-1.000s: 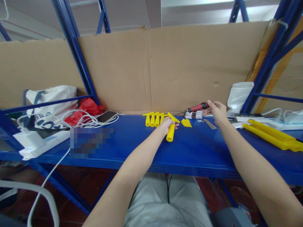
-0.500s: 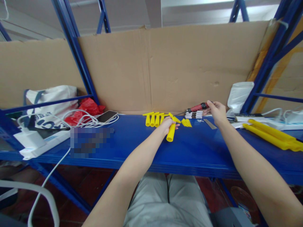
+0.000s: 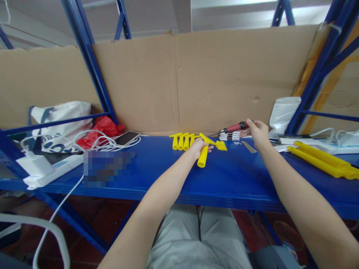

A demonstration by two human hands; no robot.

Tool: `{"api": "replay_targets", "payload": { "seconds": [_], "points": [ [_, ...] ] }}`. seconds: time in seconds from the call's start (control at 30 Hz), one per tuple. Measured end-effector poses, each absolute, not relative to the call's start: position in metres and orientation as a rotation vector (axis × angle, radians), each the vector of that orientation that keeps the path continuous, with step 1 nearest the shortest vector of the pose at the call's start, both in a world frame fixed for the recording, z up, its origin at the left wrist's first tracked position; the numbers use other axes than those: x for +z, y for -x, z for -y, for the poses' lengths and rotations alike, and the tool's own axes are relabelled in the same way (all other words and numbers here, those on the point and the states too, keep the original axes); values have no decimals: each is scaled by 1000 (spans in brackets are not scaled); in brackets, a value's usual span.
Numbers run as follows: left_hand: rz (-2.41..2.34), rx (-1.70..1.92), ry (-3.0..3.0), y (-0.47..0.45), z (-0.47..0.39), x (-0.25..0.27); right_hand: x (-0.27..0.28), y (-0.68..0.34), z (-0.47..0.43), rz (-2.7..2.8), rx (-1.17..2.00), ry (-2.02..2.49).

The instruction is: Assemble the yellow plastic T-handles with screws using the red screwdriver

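Left hand (image 3: 199, 146) is gripping a yellow T-shaped piece (image 3: 202, 160), just below frame centre, fingers curling round it. Right hand (image 3: 258, 133), right of centre, is pinching a red-and-black screwdriver (image 3: 235, 127) at the handle end. Shaft is pointing left towards the piece; can't tell if tip is touching. Similar yellow pieces (image 3: 181, 144) are standing in a row, centre frame.

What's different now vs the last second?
Very little. The crosspiece of the yellow T-shaped piece in the left hand reaches slightly farther right; the right hand, holding the red-and-black screwdriver, shifted marginally right. Nothing taken or released. Row of yellow pieces: unchanged.
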State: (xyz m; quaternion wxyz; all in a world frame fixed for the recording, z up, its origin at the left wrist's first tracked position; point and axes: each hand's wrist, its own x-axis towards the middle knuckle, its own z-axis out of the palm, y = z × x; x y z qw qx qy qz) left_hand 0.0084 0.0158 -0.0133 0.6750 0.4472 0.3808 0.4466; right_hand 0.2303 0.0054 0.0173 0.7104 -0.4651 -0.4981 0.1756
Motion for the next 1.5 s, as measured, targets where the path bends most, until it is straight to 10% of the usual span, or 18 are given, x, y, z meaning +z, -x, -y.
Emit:
{"api": "replay_targets", "payload": {
  "seconds": [1.5],
  "points": [
    [-810,999,-917,-5,-8,-4,22,-223,11,1414,143,944]
  ]
}}
